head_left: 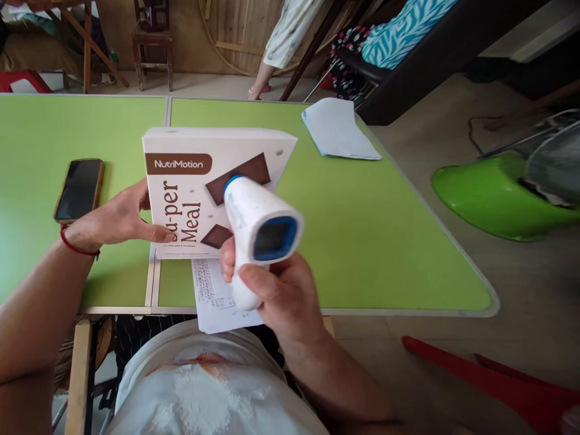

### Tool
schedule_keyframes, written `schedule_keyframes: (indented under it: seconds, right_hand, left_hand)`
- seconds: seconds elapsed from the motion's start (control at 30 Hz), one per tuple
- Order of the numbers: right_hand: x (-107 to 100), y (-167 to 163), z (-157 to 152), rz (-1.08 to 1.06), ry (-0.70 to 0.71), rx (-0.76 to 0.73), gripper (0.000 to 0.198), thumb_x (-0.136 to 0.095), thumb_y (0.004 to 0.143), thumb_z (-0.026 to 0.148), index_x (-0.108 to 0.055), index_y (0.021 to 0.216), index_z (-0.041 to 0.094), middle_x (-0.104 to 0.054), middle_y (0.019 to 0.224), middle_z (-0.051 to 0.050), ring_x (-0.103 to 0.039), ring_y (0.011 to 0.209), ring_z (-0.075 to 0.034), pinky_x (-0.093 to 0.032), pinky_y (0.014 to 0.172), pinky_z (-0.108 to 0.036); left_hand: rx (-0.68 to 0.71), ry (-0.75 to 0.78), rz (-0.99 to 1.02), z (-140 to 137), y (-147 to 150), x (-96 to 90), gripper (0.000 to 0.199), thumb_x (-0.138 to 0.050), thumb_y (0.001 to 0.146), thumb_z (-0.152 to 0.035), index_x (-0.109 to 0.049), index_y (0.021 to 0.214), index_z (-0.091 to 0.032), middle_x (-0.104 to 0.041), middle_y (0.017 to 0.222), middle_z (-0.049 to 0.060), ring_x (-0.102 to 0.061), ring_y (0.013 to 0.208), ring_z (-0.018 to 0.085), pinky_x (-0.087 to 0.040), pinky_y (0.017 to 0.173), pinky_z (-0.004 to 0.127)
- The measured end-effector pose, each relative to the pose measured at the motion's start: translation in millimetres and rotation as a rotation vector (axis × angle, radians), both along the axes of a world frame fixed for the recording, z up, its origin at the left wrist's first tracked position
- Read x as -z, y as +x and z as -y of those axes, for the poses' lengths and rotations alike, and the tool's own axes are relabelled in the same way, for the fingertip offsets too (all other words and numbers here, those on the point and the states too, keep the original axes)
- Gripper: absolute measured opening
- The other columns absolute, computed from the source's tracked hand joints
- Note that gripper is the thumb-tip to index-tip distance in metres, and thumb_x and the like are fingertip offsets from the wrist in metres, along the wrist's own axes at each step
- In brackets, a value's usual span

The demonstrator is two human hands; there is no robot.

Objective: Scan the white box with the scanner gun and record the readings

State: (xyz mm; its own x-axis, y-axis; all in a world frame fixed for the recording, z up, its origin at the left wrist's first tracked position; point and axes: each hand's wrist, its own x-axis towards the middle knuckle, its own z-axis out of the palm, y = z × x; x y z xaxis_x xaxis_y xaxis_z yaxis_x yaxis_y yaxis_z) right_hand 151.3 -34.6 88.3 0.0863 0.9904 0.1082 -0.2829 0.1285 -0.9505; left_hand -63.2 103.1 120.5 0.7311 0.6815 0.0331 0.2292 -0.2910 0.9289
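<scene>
My left hand [131,217] grips the left edge of a white box [181,142] printed "NutriMotion" and "Meal", its thumb on the front and its other fingers hidden behind. The box stands upright over the green table [353,241]. In my right hand [281,290] is a white and blue infrared thermometer [258,211], fingers wrapped round its handle. Its dark screen faces me, and its blue-ringed nose points at the box front; whether they touch I cannot tell. A sheet of paper with writing [217,302] lies under the box and sticks out past the near table edge.
A smartphone [79,189] in a brown case lies on the left part of the table. Folded white paper [338,128] rests near the far right edge. Beyond the table are a person's leg [263,78], a wooden chair [152,48] and a green plastic object [489,196].
</scene>
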Motion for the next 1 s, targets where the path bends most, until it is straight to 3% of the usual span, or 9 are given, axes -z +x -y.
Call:
schedule_keyframes:
  seconds: [0.13,0.23,0.37,0.5,0.6,0.7,0.8,0.9,1.0]
  right_hand:
    - [-11.8,61.1,-18.1,0.400,0.385,0.208,0.023,-0.081,0.076,0.029,-0.069,0.096,0.027,-0.070,0.089,-0.002,-0.065,0.078,-0.019,-0.055,0.066,-0.034]
    - [-9.1,118.1,-42.4,0.919,0.356,0.256,0.036,-0.079,0.078,0.028,-0.071,0.112,0.024,-0.072,0.104,-0.009,-0.069,0.097,-0.025,-0.057,0.083,-0.042]
    - [14.7,160.0,-69.9,1.304,0.286,0.073,0.048,-0.073,0.080,0.028,-0.066,0.126,0.021,-0.071,0.115,-0.013,-0.068,0.107,-0.030,-0.055,0.096,-0.052]
    - [42.1,155.6,-78.3,1.387,0.194,0.043,0.047,-0.075,0.078,0.025,-0.066,0.124,0.020,-0.072,0.114,-0.013,-0.069,0.106,-0.031,-0.056,0.094,-0.051]
    - [51.6,149.0,-77.4,1.432,0.191,0.061,0.038,-0.075,0.081,0.027,-0.068,0.118,0.021,-0.073,0.112,-0.013,-0.069,0.105,-0.031,-0.056,0.093,-0.049]
    - [49.3,150.3,-72.6,1.461,0.249,0.086,0.036,-0.075,0.083,0.030,-0.069,0.117,0.022,-0.071,0.112,-0.012,-0.067,0.106,-0.031,-0.056,0.091,-0.050]
    - [37.5,151.8,-61.8,1.431,0.389,0.121,0.027,-0.073,0.085,0.031,-0.072,0.111,0.024,-0.069,0.106,-0.012,-0.067,0.102,-0.030,-0.057,0.083,-0.046]
    - [25.7,147.4,-48.0,1.375,0.513,-0.091,0.012,-0.066,0.091,0.027,-0.074,0.100,0.026,-0.069,0.089,-0.006,-0.067,0.084,-0.023,-0.055,0.074,-0.039]
    - [22.9,140.6,-37.8,1.482,0.589,-0.238,0.015,-0.060,0.093,0.019,-0.074,0.096,0.022,-0.070,0.082,-0.005,-0.066,0.076,-0.021,-0.052,0.072,-0.038]
  left_hand:
    - [-0.198,0.054,0.063,-1.1,1.6,-2.0,0.066,-0.095,0.063,-0.047,-0.065,0.115,-0.020,-0.073,0.123,0.006,-0.066,0.111,0.036,-0.056,0.097,0.053]
    - [-0.301,0.087,0.153,-8.0,5.1,7.3,0.068,-0.095,0.063,-0.046,-0.065,0.118,-0.023,-0.071,0.129,0.001,-0.060,0.121,0.035,-0.050,0.107,0.055]
    - [-0.352,0.172,0.208,-18.5,15.3,25.3,0.069,-0.093,0.065,-0.049,-0.062,0.122,-0.024,-0.065,0.140,0.001,-0.052,0.132,0.036,-0.046,0.111,0.056]
    - [-0.349,0.184,0.246,-25.7,26.4,40.2,0.065,-0.089,0.069,-0.055,-0.063,0.119,-0.025,-0.064,0.139,0.003,-0.054,0.131,0.034,-0.052,0.104,0.053]
    - [-0.289,0.147,0.204,-31.0,30.4,48.3,0.073,-0.089,0.069,-0.060,-0.057,0.127,-0.029,-0.065,0.134,-0.004,-0.051,0.133,0.027,-0.056,0.099,0.046]
    - [-0.284,0.168,0.158,-33.2,31.1,51.1,0.091,-0.087,0.065,-0.068,-0.047,0.138,-0.030,-0.064,0.135,-0.011,-0.050,0.132,0.024,-0.054,0.103,0.042]
    - [-0.302,0.211,0.082,-28.9,30.1,47.2,0.089,-0.077,0.073,-0.070,-0.040,0.146,-0.035,-0.056,0.148,-0.008,-0.049,0.135,0.029,-0.050,0.110,0.052]
    - [-0.308,0.172,-0.078,-22.5,28.8,41.5,0.092,-0.069,0.076,-0.068,-0.029,0.153,-0.038,-0.045,0.158,-0.007,-0.041,0.144,0.032,-0.046,0.112,0.059]
    - [-0.337,0.174,-0.168,-20.1,28.2,40.0,0.100,-0.065,0.077,-0.067,-0.018,0.158,-0.031,-0.041,0.162,-0.007,-0.037,0.147,0.031,-0.041,0.115,0.057]
